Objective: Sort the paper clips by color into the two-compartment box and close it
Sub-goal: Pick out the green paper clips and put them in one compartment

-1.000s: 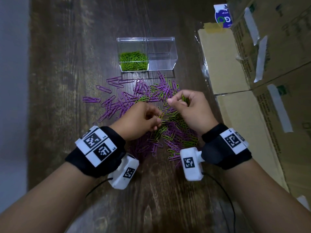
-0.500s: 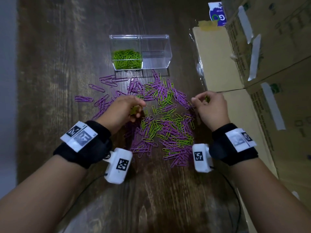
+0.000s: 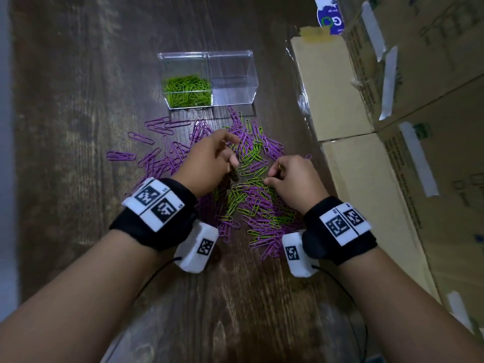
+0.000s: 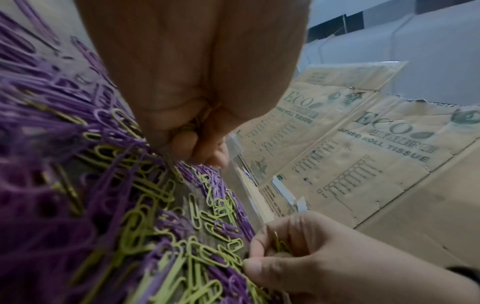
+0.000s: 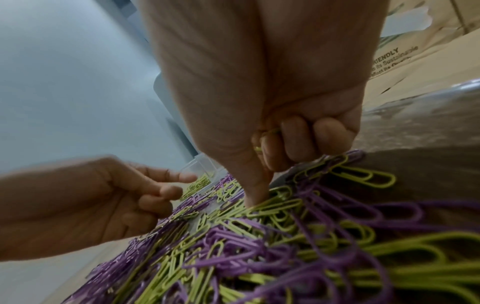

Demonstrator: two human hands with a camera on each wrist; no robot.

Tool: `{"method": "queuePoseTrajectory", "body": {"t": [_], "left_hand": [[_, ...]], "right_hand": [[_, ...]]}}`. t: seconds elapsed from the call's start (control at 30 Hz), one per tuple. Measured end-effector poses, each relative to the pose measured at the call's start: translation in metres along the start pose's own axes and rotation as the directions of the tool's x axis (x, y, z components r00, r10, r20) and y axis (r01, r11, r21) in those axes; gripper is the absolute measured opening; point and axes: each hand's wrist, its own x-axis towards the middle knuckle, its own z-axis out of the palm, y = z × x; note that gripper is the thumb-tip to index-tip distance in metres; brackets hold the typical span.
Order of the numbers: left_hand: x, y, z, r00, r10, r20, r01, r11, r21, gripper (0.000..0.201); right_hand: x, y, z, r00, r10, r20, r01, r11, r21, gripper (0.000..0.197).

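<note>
A clear two-compartment box (image 3: 246, 74) stands open at the back, with green clips (image 3: 188, 90) in its left half and its right half bare. A mixed pile of purple and green paper clips (image 3: 256, 205) lies in front of it. My left hand (image 3: 230, 153) hovers over the pile's far side, index finger out, the other fingers curled round a few green clips (image 4: 198, 122). My right hand (image 3: 272, 176) grips green clips (image 5: 270, 131) in curled fingers, its thumb (image 5: 255, 197) pressing a green clip in the pile.
Taped cardboard cartons (image 3: 419, 127) line the table's right side, close to my right hand. A blue-and-white packet (image 3: 328, 18) lies at the far right. Loose purple clips (image 3: 157, 153) spread left of the pile on the dark wooden table (image 3: 78, 127).
My left hand has reached forward over the far part of the pile. My right hand has come back left from the pile's right edge onto its middle.
</note>
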Motion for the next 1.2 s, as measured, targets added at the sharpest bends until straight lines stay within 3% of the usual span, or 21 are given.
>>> {"method": "queuePoseTrajectory", "body": {"t": [0.1,0.17,0.2,0.23,0.3,0.33,0.37,0.43,0.53,0.6,0.67,0.73,0.83,0.9,1.07,1.2], "left_hand": [[-0.003,-0.008,-0.006,0.996,-0.089,-0.031,0.082,0.983,-0.162,0.033],[-0.005,-0.009,-0.009,0.992,-0.122,-0.021,0.117,0.981,-0.152,0.033],[-0.006,-0.008,-0.01,0.994,-0.107,-0.019,0.106,0.993,-0.05,0.031],[-0.007,-0.006,-0.01,0.996,-0.082,-0.022,0.084,0.991,0.104,0.028],[-0.009,-0.002,-0.007,0.999,0.006,-0.041,0.011,0.917,0.399,0.018],[-0.011,0.0,-0.004,0.998,0.043,-0.044,-0.016,0.87,0.493,0.015],[-0.013,0.003,-0.001,0.997,0.068,-0.044,-0.032,0.832,0.553,0.014],[-0.016,0.006,0.007,0.996,0.067,-0.053,-0.023,0.808,0.588,0.023],[-0.016,0.006,0.018,0.992,0.06,-0.11,0.016,0.808,0.589,0.043],[-0.015,0.006,0.026,0.987,0.049,-0.154,0.053,0.803,0.593,0.053],[-0.014,0.009,0.034,0.982,0.025,-0.185,0.094,0.79,0.606,0.061],[-0.014,0.013,0.042,0.979,0.007,-0.205,0.121,0.785,0.608,0.064],[-0.013,0.017,0.047,0.977,-0.031,-0.212,0.154,0.791,0.592,0.06],[-0.013,0.017,0.046,0.979,-0.045,-0.199,0.155,0.8,0.58,0.055],[-0.014,0.012,0.033,0.994,-0.01,-0.109,0.071,0.816,0.574,0.034],[-0.009,0.009,0.03,1.0,0.025,0.0,-0.018,0.755,0.656,0.026]], "right_hand": [[0.001,-0.004,-0.001,0.993,-0.037,0.111,0.042,0.998,-0.047,0.016],[-0.001,-0.003,-0.005,0.992,-0.065,0.108,0.049,0.989,0.138,0.015],[-0.001,-0.002,-0.008,0.994,-0.075,0.075,0.049,0.951,0.305,0.018],[-0.002,-0.001,-0.013,0.997,-0.071,0.042,0.041,0.868,0.495,0.023],[-0.002,0.001,-0.022,0.997,-0.027,0.07,-0.044,0.55,0.834,0.027],[-0.002,0.001,-0.025,0.994,-0.016,0.105,-0.091,0.375,0.923,0.025],[-0.002,0.001,-0.028,0.992,-0.009,0.129,-0.123,0.26,0.958,0.024],[0.0,0.002,-0.03,0.988,-0.001,0.155,-0.151,0.21,0.966,0.023],[0.006,0.004,-0.025,0.985,0.045,0.165,-0.171,0.322,0.931,0.021],[0.012,0.003,-0.02,0.995,0.063,0.077,-0.099,0.567,0.818,0.016],[0.019,0.0,-0.012,0.998,-0.028,-0.052,0.052,0.841,0.538,0.015],[0.025,-0.005,-0.005,0.989,-0.13,-0.072,0.145,0.942,0.303,0.013],[0.029,-0.005,-0.003,0.989,-0.137,-0.057,0.142,0.983,0.116,0.013],[0.032,0.0,-0.005,0.989,-0.089,-0.122,0.098,0.993,0.067,0.011],[0.03,0.014,-0.008,0.977,-0.041,-0.208,0.053,0.997,0.051,0.012],[0.016,0.005,-0.007,0.979,-0.093,-0.18,0.112,0.989,0.098,0.008]]}}
